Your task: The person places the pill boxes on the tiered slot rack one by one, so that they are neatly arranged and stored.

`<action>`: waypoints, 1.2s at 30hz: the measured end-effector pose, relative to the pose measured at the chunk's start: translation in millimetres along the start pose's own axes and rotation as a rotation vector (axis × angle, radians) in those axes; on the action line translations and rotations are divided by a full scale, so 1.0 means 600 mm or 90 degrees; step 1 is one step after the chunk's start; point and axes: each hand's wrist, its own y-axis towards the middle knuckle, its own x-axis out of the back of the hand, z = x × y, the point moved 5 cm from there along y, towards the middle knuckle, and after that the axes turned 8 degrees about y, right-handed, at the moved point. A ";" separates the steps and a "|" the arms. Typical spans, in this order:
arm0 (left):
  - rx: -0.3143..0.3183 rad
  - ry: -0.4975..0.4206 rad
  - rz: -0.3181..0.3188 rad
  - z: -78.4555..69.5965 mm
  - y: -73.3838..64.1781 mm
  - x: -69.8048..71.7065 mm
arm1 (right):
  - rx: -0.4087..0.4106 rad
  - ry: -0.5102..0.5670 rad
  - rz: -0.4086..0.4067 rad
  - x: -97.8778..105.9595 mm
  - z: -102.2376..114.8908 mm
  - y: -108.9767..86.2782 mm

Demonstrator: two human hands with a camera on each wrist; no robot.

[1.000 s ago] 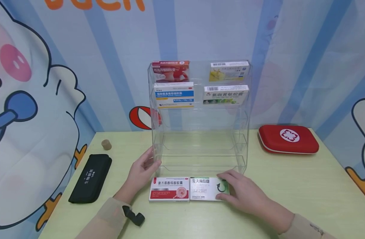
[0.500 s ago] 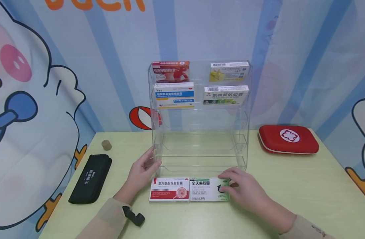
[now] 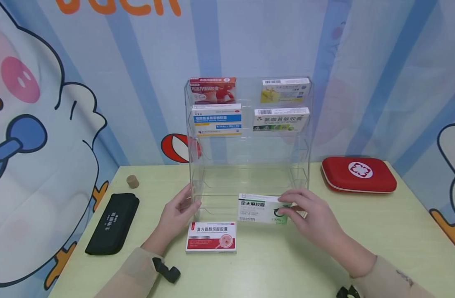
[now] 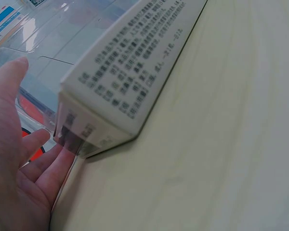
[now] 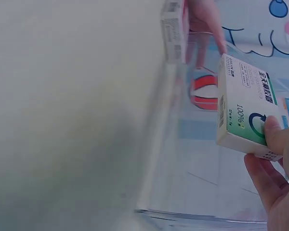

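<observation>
A clear acrylic tiered rack (image 3: 250, 182) stands upright on the table. My left hand (image 3: 180, 207) holds its lower left edge, thumb in front and fingers round the side. My right hand (image 3: 311, 209) pinches the right end of a white-and-green medicine box (image 3: 262, 209), raised in front of the rack's lowest tier. In the right wrist view the thumb (image 5: 275, 132) lies on this box's printed face and the fingers sit behind it. A white-and-red medicine box (image 3: 211, 237) lies on the table before the rack, beside my left hand.
The upper two tiers hold a red box (image 3: 212, 91), a yellow-and-white box (image 3: 285, 90), a blue-and-white box (image 3: 217, 120) and a white-and-green box (image 3: 281, 120). A red zip case (image 3: 359, 174) lies right; a black pouch (image 3: 112, 223) and a cork (image 3: 132, 181) lie left.
My right hand has picked up the white-and-green box from beside the red-and-white one and brought it up and forward to the rack's lowest tier. The left hand has stayed put.
</observation>
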 end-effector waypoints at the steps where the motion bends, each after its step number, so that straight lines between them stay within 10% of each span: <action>1: 0.000 0.000 0.000 0.000 0.000 0.000 | 0.007 -0.006 -0.012 0.005 0.001 0.008; 21: -0.005 -0.002 -0.003 0.007 0.000 -0.002 | 0.062 0.038 -0.184 0.006 0.029 0.172; 36: 0.000 0.002 0.001 0.001 0.000 -0.001 | 0.069 -0.033 -0.148 -0.053 0.028 0.226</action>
